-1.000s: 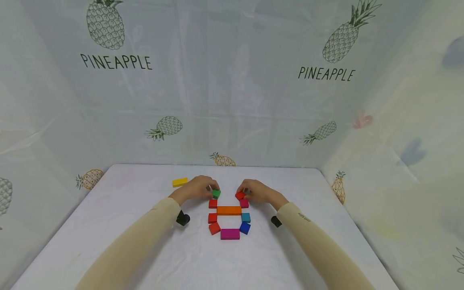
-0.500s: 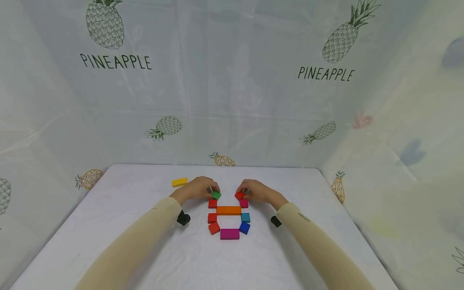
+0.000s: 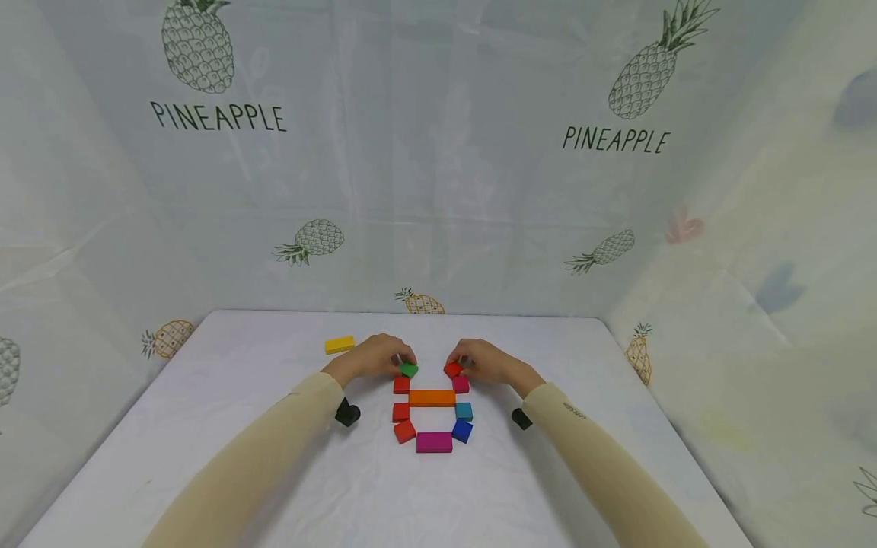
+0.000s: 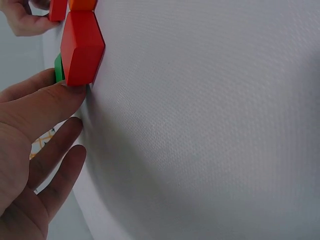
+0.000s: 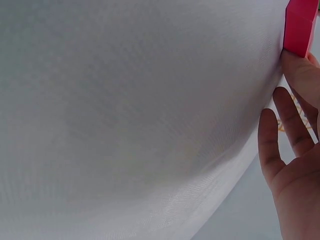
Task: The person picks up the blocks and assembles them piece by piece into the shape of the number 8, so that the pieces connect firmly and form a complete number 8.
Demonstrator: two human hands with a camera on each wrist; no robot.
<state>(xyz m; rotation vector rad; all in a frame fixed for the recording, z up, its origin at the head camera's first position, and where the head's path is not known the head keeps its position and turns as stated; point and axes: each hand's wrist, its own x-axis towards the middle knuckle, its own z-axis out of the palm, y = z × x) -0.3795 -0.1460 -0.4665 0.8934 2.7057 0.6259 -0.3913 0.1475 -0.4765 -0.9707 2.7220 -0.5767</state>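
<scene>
In the head view, my left hand (image 3: 373,355) pinches a green block (image 3: 409,370) at the top left of a figure of coloured blocks on the table. Across from it, my right hand (image 3: 485,361) pinches a red block (image 3: 453,370), set at an angle. Just below these lie another red block (image 3: 401,386) and a pink block (image 3: 460,385). An orange bar (image 3: 432,398) spans between those two columns. From the left wrist view, the green block (image 4: 59,69) is mostly hidden behind a red block (image 4: 82,47). In the right wrist view, my thumb touches the pink block (image 5: 300,27).
Lower in the figure are two red blocks on the left, a teal block (image 3: 464,412) and a blue block (image 3: 462,431) on the right, and a magenta bar (image 3: 434,442) at the bottom. A yellow bar (image 3: 339,345) lies beyond my left wrist.
The green block has turned slightly and shifted a little nearer to the red block below it, with my left hand still on it. My right hand has hardly moved.
</scene>
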